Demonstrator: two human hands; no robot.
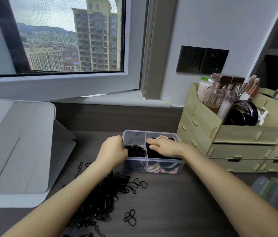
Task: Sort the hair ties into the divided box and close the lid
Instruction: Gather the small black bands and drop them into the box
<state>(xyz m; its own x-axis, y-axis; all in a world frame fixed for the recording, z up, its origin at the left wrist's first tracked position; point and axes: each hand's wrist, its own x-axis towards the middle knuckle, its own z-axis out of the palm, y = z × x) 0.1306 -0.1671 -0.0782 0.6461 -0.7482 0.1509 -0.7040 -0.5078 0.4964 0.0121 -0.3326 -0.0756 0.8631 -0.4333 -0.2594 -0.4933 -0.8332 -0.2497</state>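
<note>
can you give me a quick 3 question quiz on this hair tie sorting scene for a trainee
1. True or false: the divided box has its lid on.
2. Where is the right hand? A) on the wooden organizer B) in the box's right compartment C) on the desk
3. What still lies loose on the desk in front of the box?

Key:
1. False: the box is open.
2. B; the left hand is at the left compartment.
3. A pile of thin black hair ties.

A home, likely a bedroom: a dark desk [177,194] under a high-rise window [66,36], a wooden makeup organizer [233,134] right of it.
</note>
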